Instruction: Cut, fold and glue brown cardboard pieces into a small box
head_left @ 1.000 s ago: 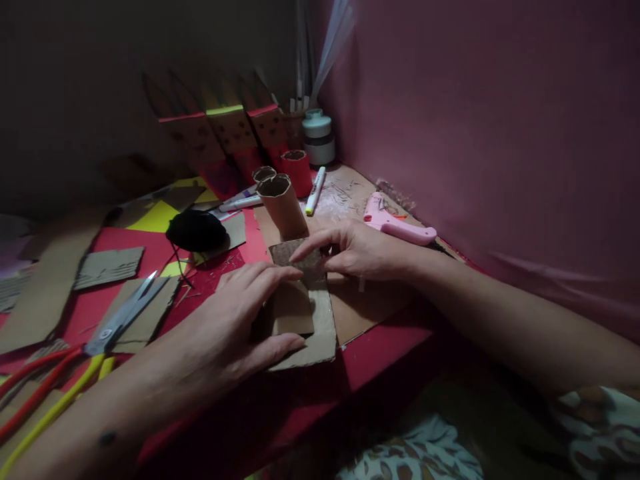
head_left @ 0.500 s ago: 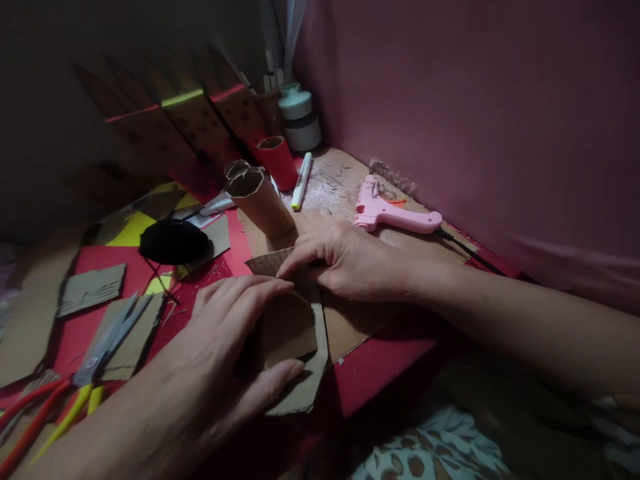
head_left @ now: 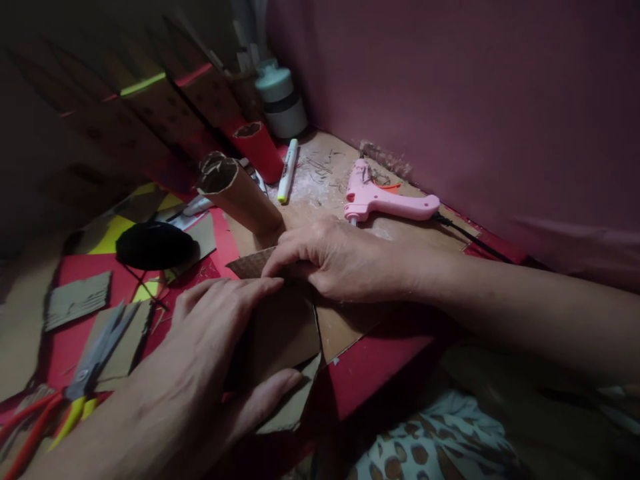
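Note:
A brown cardboard piece (head_left: 283,327) lies between my hands over a second cardboard sheet (head_left: 293,400), whose lower corner shows beneath it. My left hand (head_left: 215,333) holds the piece from the left, fingers stretched along its far edge and thumb lower down near the corner. At the far edge my right hand (head_left: 330,260) is closed, thumb and bent fingers pinching the cardboard. A corrugated-looking flap (head_left: 247,265) sticks out left of the right fingertips. Directly behind stand brown cardboard tubes (head_left: 243,193).
A pink glue gun (head_left: 390,200) with a black cord lies right. Scissors (head_left: 85,380), a black round object (head_left: 157,247) and cardboard scraps (head_left: 77,300) lie left. Behind are a red tube (head_left: 260,153), a highlighter (head_left: 289,170), a lidded jar (head_left: 281,100) and spotted cardboard shapes (head_left: 150,100).
The upper cardboard now covers the strip of lower cardboard that showed along its right side. Both hands keep their hold. The whole view has shifted a little.

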`<action>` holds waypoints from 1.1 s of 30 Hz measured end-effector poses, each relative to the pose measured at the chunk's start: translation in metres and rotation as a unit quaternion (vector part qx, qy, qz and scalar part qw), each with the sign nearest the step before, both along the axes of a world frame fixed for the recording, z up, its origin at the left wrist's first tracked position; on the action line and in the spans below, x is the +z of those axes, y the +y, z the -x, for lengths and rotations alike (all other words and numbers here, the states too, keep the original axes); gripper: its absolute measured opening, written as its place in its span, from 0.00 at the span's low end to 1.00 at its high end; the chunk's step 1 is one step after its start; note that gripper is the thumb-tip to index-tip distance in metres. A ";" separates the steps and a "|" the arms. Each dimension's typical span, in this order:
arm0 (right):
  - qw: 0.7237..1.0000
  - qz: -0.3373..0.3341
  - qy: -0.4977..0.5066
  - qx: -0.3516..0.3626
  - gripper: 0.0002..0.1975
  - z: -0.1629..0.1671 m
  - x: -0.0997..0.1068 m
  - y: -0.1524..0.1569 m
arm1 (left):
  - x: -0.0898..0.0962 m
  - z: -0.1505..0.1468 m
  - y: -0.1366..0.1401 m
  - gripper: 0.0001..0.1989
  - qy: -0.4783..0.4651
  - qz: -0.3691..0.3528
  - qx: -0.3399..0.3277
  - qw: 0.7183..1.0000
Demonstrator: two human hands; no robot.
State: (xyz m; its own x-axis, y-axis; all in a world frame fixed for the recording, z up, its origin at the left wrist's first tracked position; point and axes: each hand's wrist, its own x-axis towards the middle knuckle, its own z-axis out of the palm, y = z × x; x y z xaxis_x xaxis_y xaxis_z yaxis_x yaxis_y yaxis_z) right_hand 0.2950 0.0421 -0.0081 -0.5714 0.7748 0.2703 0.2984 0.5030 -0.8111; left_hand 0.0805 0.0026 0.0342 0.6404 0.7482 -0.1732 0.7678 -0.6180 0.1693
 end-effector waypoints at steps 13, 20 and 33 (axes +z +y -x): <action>1.000 0.016 0.010 -0.011 0.20 0.002 -0.002 0.000 | -0.001 -0.002 0.000 0.22 0.017 -0.068 -0.069 0.995; 1.000 0.003 0.015 -0.006 0.18 0.001 -0.003 0.000 | -0.015 0.007 0.005 0.23 -0.041 -0.130 -0.103 0.985; 1.000 0.005 0.017 -0.003 0.18 0.001 -0.006 0.002 | -0.035 0.035 0.005 0.29 -0.054 -0.116 -0.125 0.984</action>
State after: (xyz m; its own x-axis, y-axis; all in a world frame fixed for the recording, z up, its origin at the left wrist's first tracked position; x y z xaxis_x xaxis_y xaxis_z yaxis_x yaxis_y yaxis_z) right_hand 0.2939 0.0439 -0.0143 -0.5573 0.7809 0.2820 0.2737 0.4935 -0.8256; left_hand 0.0456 0.0081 -0.0006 0.8149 0.5761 0.0630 0.5719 -0.8170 0.0732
